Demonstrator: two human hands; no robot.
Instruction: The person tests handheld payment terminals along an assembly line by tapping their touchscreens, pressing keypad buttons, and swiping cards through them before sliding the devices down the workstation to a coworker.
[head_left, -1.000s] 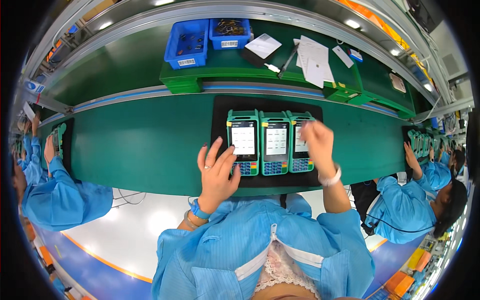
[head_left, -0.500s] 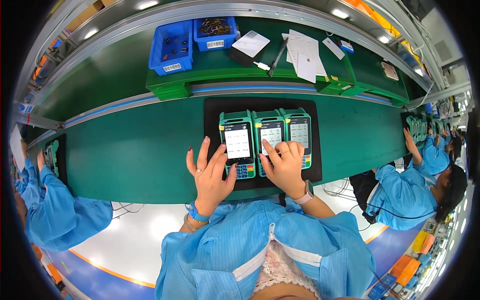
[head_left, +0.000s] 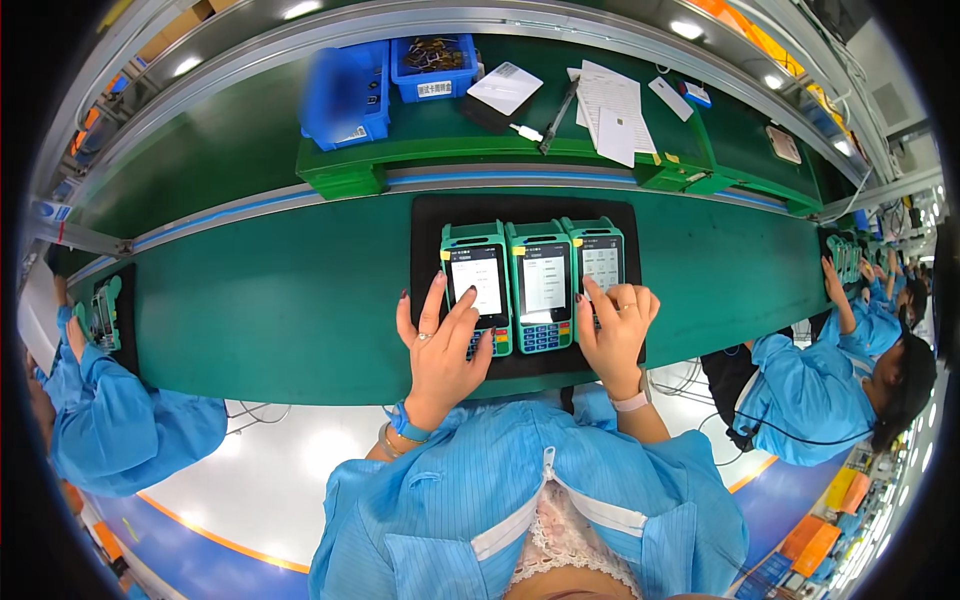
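Observation:
Three green handheld card payment terminals with lit screens and keypads lie side by side on a black mat [head_left: 424,225]. Over the lower part of the left terminal [head_left: 474,268] is my left hand [head_left: 445,340], its fingers spread and one fingertip at the screen. The middle terminal [head_left: 544,275] shows its whole screen and keypad, with neither hand over it. My right hand [head_left: 617,325] reaches over the right terminal [head_left: 601,256], index finger extended to its screen and the other fingers loosely bent. That hand hides the right terminal's keypad. Neither hand holds anything.
A green raised shelf [head_left: 450,152] runs along the back of the green bench [head_left: 260,300]. On it stand two blue bins [head_left: 375,128] [head_left: 432,88] of small parts, plus papers [head_left: 612,105], a white card [head_left: 671,98] and a phone [head_left: 783,144]. Blue-clad people work on both sides.
My right hand has moved right, from the middle terminal to the right one. My left hand has shifted slightly right, a finger now at the left screen. Left and middle screens show different pages.

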